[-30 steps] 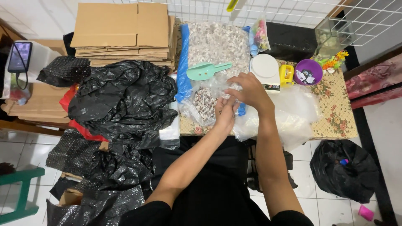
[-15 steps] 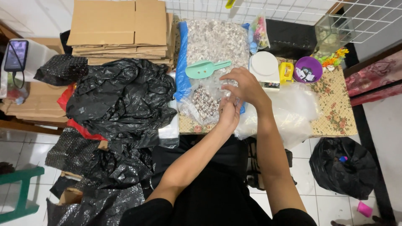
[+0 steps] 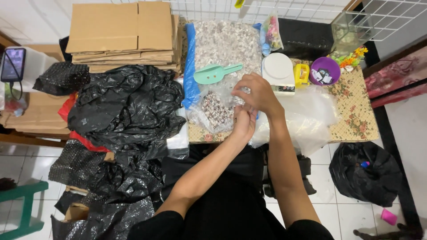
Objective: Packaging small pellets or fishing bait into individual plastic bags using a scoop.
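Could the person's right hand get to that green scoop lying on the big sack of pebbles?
Probably yes. The right hand is busy at the small clear bag together with the left hand, but the green scoop lies uncovered on the big sack just beyond it, with nothing between them.

A white kitchen scale [image 3: 278, 70] is the landmark. Just right of it sits a small yellow object [image 3: 302, 74], then a purple bowl [image 3: 325, 70]. Left of the scale lies a mint green scoop [image 3: 214, 73]. Far left rises a stack of flattened cardboard boxes [image 3: 120, 33], with crumpled black plastic bags [image 3: 126, 109] below it
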